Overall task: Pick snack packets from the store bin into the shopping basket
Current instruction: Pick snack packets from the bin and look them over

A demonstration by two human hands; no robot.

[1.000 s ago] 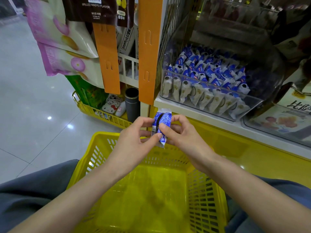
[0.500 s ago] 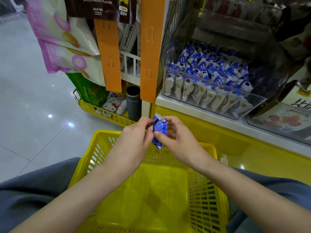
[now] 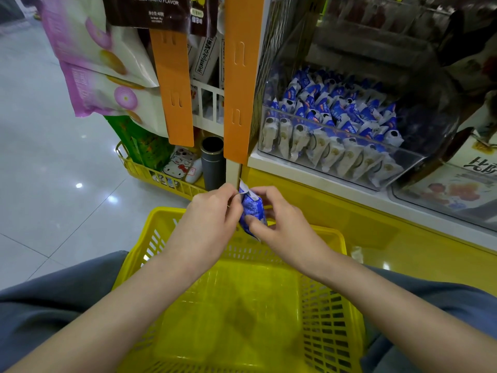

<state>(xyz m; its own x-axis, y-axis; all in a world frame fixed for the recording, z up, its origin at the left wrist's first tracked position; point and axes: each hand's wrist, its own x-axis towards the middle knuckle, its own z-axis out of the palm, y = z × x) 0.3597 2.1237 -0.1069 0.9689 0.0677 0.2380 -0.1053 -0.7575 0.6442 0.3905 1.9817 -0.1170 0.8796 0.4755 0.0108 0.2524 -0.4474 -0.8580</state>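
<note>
Both hands hold one small blue and white snack packet above the far rim of the yellow shopping basket. My left hand pinches the packet's top left edge. My right hand grips its right side, thumb across the lower front. The basket sits between my knees and nothing lies in it. The clear store bin, up and to the right on a white shelf, holds several packets of the same kind.
Orange hanging strips and large pink snack bags hang at the upper left. A low yellow wire rack with a dark cylinder stands behind the basket. The yellow shelf base runs along the right. Tiled floor lies to the left.
The packet has turned in my fingers, and my hands with it sit a little lower over the basket rim. The view has shifted slightly.
</note>
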